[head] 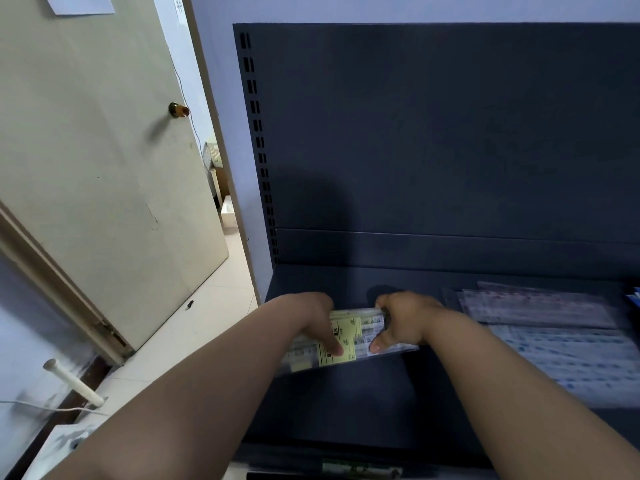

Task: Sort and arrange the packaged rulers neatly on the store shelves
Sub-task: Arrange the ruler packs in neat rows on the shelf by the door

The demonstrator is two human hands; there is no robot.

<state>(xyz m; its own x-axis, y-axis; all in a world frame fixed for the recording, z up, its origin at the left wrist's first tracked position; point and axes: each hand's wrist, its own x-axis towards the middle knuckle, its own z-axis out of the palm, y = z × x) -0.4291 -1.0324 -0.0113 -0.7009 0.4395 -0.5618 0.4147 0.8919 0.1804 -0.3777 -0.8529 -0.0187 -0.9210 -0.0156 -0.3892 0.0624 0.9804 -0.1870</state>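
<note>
The left thumb [335,347] lies flat across the yellow label [341,342]. The right thumb [377,345] presses the clear wrapper just beside it, and the right fingers [382,304] curl over the top edge. The left fingers are hidden behind the packs, so how they lie cannot be told. Both the left hand [317,323] and the right hand [407,318] thus clamp one bundle of packaged rulers [360,336] between them. They hold it by its middle, its long side running from 8 o'clock to 2 o'clock. Gripping close together from both faces probably keeps the slippery sleeves from fanning out while their edges are squared. The bundle sits low over the dark shelf [346,407], near its left end; whether its lower edge touches the surface cannot be told. The label carries dark print too small to read, apart from what looks like a capital R, and scale numerals show through the wrapper beside it. At 3 o'clock from the bundle, well apart, a stack of reddish packs [536,306] lies flat. A spread of blue-printed packs [575,362] lies toward 4 o'clock, suggesting kinds are kept in separate piles. Behind rises the slotted back panel [450,133], and at 10 o'clock stands a door [104,161] with a brass knob [179,110].
</note>
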